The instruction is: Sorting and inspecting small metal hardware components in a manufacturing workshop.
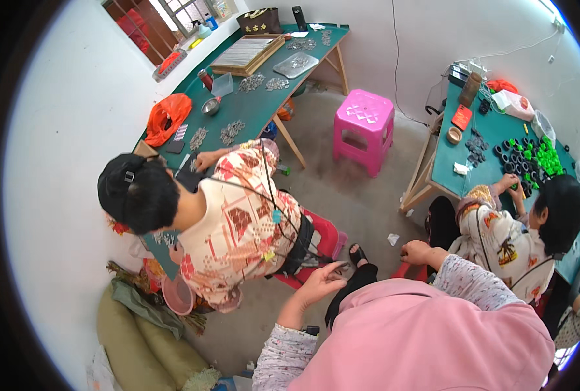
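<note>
My left hand [322,285] is held out in front of my pink apron [420,332], fingers loosely stretched with nothing visible in them. It is nearest to the red stool [329,238] under the co-worker on the left. My right hand [420,253] is curled closed, with no object showing in it. Just below that hand is a red seat [412,272], partly hidden by my body. Both my forearms wear patterned sleeves. Below my left hand, a foot in a black sandal [357,254] shows on the floor.
A co-worker [231,228] sits at the left green table [257,114], which holds piles of small metal parts. Another co-worker [498,241] handles black and green pieces at the right green table [449,166]. A pink stool [365,124] stands between the tables. Olive sacks [140,339] lie lower left.
</note>
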The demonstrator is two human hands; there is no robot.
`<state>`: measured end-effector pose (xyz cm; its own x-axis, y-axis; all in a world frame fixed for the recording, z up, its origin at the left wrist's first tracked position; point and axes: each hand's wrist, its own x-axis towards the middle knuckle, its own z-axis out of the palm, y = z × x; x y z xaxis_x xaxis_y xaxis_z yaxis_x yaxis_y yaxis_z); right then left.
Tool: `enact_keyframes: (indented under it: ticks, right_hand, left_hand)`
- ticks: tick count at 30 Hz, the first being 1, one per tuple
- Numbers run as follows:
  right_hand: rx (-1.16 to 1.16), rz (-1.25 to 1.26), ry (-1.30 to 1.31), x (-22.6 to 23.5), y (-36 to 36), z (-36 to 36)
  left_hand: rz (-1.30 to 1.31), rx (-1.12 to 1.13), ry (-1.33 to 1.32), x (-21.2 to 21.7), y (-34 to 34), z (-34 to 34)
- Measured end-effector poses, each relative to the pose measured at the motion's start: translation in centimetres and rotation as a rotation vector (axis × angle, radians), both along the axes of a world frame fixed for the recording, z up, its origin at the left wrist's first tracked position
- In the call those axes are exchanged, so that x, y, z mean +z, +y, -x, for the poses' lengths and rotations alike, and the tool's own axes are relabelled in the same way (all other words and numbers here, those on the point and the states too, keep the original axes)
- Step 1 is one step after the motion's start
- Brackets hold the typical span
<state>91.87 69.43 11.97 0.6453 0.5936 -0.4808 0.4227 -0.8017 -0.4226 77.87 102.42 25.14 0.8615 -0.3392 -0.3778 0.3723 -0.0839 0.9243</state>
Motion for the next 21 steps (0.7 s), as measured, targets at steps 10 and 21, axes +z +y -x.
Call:
enact_keyframes:
  ticks: [10, 21]
  right_hand:
    - [-0.169, 0.035, -0.090, 6.2, -1.8, -11.8]
    - [0.117, 0.182, 0.057, 2.4, -2.3, -24.1]
  left_hand:
    - [-0.843, 0.204, -0.163, -7.0, 3.8, -7.1]
    - [-0.621, 0.650, 0.012, -8.3, 1.8, -7.0]
